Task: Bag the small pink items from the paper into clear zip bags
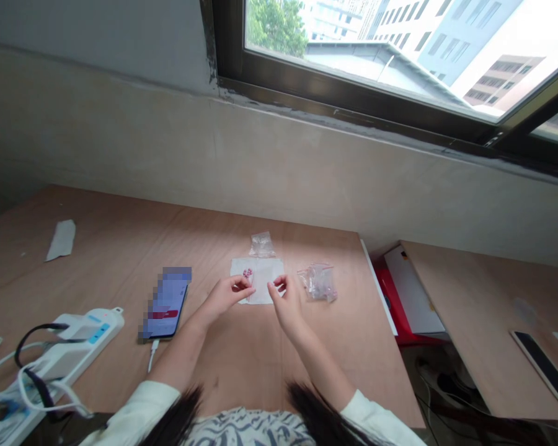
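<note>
Left hand (pixel 225 295) and right hand (pixel 286 303), half-closed, hover over white paper (pixel 263 280) beside pink beads (pixel 247 273).

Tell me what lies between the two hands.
In the head view, a white sheet lies between the left hand and the right hand, on the wooden table.

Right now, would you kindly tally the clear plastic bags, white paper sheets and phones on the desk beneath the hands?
Clear plastic bags: 2
White paper sheets: 2
Phones: 1
Total: 5
</note>
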{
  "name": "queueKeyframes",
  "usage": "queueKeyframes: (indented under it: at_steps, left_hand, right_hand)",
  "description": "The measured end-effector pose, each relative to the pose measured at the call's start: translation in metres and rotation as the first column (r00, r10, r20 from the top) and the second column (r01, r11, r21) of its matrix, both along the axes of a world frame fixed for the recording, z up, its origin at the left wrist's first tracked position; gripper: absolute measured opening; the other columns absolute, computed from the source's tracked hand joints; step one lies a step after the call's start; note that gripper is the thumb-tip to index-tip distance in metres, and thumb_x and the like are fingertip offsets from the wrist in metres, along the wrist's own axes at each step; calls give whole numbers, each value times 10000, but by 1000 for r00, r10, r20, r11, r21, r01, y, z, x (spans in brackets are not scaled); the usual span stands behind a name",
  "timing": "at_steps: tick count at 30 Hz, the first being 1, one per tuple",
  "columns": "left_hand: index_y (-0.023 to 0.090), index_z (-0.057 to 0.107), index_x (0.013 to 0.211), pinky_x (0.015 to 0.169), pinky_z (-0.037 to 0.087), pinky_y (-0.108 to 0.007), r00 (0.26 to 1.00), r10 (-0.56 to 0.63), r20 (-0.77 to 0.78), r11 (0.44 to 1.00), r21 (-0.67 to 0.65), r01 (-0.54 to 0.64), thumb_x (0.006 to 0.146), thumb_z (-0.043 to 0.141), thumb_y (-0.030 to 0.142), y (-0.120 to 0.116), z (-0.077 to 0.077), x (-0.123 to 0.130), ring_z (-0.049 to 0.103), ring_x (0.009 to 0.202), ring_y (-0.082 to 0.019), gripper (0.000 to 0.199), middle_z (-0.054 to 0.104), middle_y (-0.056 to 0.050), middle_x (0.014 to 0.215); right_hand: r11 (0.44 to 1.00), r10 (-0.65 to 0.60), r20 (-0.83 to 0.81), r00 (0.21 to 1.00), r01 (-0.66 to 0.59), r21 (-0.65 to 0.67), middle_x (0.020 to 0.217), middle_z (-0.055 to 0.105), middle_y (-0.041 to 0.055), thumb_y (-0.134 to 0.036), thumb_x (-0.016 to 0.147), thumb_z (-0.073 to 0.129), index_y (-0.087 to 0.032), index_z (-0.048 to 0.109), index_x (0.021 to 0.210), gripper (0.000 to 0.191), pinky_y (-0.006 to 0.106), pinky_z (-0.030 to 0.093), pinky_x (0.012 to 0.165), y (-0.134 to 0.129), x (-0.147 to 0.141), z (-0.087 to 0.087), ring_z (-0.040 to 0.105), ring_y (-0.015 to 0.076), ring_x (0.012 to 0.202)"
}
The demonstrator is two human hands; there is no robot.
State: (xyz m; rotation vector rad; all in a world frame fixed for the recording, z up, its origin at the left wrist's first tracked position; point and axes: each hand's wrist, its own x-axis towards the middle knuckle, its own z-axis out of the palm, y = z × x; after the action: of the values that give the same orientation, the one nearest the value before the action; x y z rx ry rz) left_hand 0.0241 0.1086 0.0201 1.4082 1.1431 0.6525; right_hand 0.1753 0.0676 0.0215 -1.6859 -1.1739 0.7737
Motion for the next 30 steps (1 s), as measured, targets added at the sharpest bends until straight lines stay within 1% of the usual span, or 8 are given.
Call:
queueKeyframes:
  at_steps: [3,7,11,18,20,23,27,30]
  left_hand:
    - [141,544,599,532,387,-213,999,-16,-44,999,39,18,615,582,306,-3,0,3,517,559,-115,170,552,18,578]
    - [149,521,575,507,382,-206,997,-58,-52,997,39,60,605,589,338,-5,0,2,509,535,-113,204,538,28,548]
    - [152,523,586,507,371,-203,993,-90,-77,994,59,94,651,539,354,-4,4,-4,493,525,-104,212,529,32,554]
    - [168,487,614,549,402,-232,950,75,-303,962,272,10,679,463,275,1,7,-15,503,568,-128,128,507,19,583]
    - [162,521,736,658,428,-269,942,37,-333,935,345,85,651,487,237,2,7,-14,533,713,-165,118,554,-21,729]
    - [166,482,989,868,365,-321,956,-47,-291,908,386,162,650,439,141,6,9,-13,475,987,-191,342,521,-72,1037]
    - [179,493,1018,970,267,-327,955,-153,-254,928,295,227,698,359,108,9,15,-19,404,1106,-175,355,504,-60,1125]
    - [204,435,1117,965,279,-317,941,-247,-232,931,213,296,698,495,244,6,19,-25,390,1127,-189,426,459,-54,1197]
  right_hand:
    - [970,240,-8,971,-240,-40,640,505,-3,-296,698,468,-184,463,635,128,239,354,575,1,-15,9,452,121,608]
    - [946,315,-8,949,-314,-84,597,521,-9,-248,693,458,-182,486,601,117,226,340,547,5,-20,12,466,116,583]
    - [943,315,20,949,-310,-125,541,503,-12,-211,661,450,-179,475,555,113,224,327,521,9,-16,12,450,112,535]
    - [968,213,123,969,-192,-162,460,392,-42,-164,588,427,-185,392,475,120,210,271,467,13,-24,12,370,92,476]
    - [956,263,70,962,-250,-151,461,381,-49,-165,581,423,-183,383,474,115,204,269,462,14,-29,13,360,85,473]
    - [941,304,-14,952,-303,-153,452,375,-56,-162,568,427,-180,382,469,110,197,266,453,18,-32,18,355,78,466]
    - [936,230,-157,960,-262,-233,429,427,-49,-156,553,443,-174,401,440,122,195,290,452,26,-28,22,401,80,452]
    - [927,161,-309,937,-251,-278,424,475,-36,-143,559,431,-166,439,438,123,195,323,463,32,-26,22,433,78,437]
